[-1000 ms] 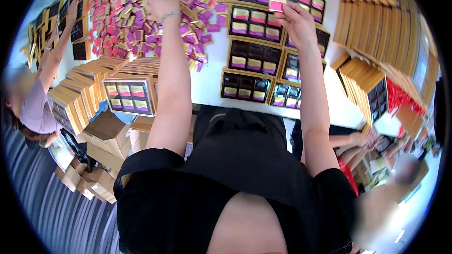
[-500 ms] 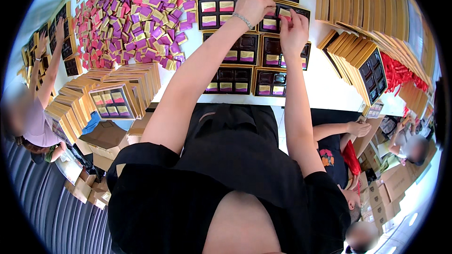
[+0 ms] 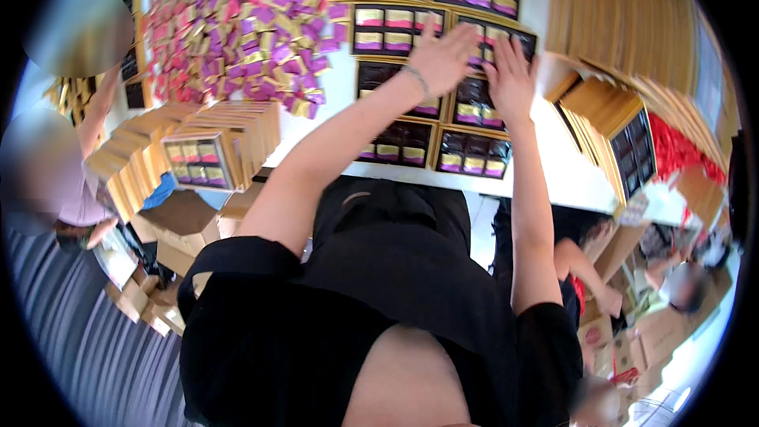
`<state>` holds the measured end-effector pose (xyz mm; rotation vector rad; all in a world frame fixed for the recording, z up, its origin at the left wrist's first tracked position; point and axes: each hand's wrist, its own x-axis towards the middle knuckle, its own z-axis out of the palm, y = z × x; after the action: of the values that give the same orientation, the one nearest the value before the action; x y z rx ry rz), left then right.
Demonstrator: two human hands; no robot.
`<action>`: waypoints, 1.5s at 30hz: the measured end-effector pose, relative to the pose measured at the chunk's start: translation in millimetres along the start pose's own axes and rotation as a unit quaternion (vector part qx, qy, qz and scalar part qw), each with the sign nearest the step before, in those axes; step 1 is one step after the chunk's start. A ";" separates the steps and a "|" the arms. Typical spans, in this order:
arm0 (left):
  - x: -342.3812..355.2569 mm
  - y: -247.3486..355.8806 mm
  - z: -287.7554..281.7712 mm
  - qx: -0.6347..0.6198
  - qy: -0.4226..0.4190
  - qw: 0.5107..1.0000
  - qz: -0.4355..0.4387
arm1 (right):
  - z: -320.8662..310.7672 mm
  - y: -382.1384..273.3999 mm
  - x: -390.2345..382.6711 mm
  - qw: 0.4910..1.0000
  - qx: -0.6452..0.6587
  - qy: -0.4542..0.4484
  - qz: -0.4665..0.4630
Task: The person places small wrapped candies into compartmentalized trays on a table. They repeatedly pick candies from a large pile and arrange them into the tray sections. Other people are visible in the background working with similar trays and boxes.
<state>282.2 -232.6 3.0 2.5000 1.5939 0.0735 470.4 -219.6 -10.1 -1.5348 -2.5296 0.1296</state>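
My left hand [image 3: 443, 55], with a bracelet at the wrist, lies with fingers stretched out over a black gold-edged tray of wrapped pieces [image 3: 383, 39]. Just right of it my right hand [image 3: 512, 83] spreads its fingers over another tray [image 3: 522, 39] in the same row. Several trays with pink, purple and gold pieces cover the table around them; those in the lower rows [image 3: 474, 150] show dark cells above a row of pieces. At the back left is a large pile of loose pink, purple and gold wrapped pieces [image 3: 237, 39].
Stacked gold-edged boxes stand left [image 3: 134, 162] and right [image 3: 613, 20], with red packing material [image 3: 676, 150] on the right. Cardboard boxes [image 3: 178, 233] sit below. Co-workers are at the left [image 3: 79, 190] and lower right [image 3: 585, 269].
My left hand has moved right from the loose pile onto the trays. My right hand, which held a pink piece, has moved slightly down and now has its fingers spread on a tray.
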 end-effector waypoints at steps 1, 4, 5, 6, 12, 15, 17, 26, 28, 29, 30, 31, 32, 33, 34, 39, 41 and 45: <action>-0.6 -0.9 2.2 -0.008 -0.001 1.000 -0.004 | -2.0 -3.0 3.8 0.999 -0.045 -0.017 0.002; -2.9 1.9 2.7 -0.025 -0.008 1.000 -0.016 | -2.6 -9.9 4.1 0.994 -0.100 -0.035 0.016; -1.4 2.9 3.0 -0.018 -0.011 1.000 -0.013 | -0.7 -8.5 3.3 0.995 -0.094 -0.022 0.014; -2.0 1.8 2.3 -0.014 -0.014 1.000 -0.009 | 0.9 -8.7 4.0 0.996 -0.089 -0.010 0.010; -6.8 -6.6 -10.0 -0.040 -0.048 0.998 -0.015 | -1.5 -12.0 11.0 0.996 -0.083 -0.008 0.016; -8.2 -15.9 -14.1 -0.109 0.071 0.991 -0.032 | -15.7 -28.6 34.2 0.997 -0.045 0.054 0.016; -12.5 -46.3 -47.1 -0.165 0.183 0.966 -0.077 | -22.8 -46.1 65.6 0.991 0.065 0.111 0.033; -62.1 -339.0 -50.0 0.010 0.461 0.720 -0.519 | 55.3 -260.0 310.3 0.949 0.266 -0.013 -0.168; -60.5 -363.4 -36.7 0.034 0.355 0.721 -0.593 | 88.0 -303.2 350.0 0.959 0.207 -0.080 -0.178; -57.5 -367.9 -34.4 0.038 0.299 0.721 -0.624 | 96.1 -314.1 360.5 0.949 0.212 -0.097 -0.214; -55.3 -371.0 -33.3 0.019 0.271 0.728 -0.629 | 101.8 -319.5 369.4 0.938 0.216 -0.114 -0.248; -52.4 -367.1 -40.2 -0.003 0.237 0.739 -0.631 | 118.5 -314.2 375.1 0.939 0.202 -0.063 -0.272; -53.9 -363.6 -44.8 -0.021 0.204 0.747 -0.633 | 131.7 -310.5 374.0 0.935 0.191 -0.012 -0.299; -53.1 -365.2 -32.7 0.002 0.246 0.752 -0.612 | 143.4 -303.4 372.9 0.928 0.180 0.039 -0.324; -58.1 -362.2 -23.2 0.014 0.243 0.750 -0.615 | 146.9 -303.4 362.4 0.934 0.180 0.029 -0.307; -40.1 -349.6 -19.9 0.095 0.280 0.745 -0.598 | 118.9 -288.2 332.3 0.962 0.165 -0.003 -0.218; -32.3 -351.1 -23.8 0.071 0.249 0.765 -0.589 | 114.1 -282.7 335.5 0.962 0.194 -0.034 -0.189; -41.7 -365.5 -27.3 0.062 0.215 0.782 -0.582 | 107.3 -292.9 337.2 0.960 0.184 -0.062 -0.203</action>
<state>-66.3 -116.6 -31.5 1.1471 3.0809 0.3829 42.2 -54.6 -30.0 -0.8770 -2.6574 0.6142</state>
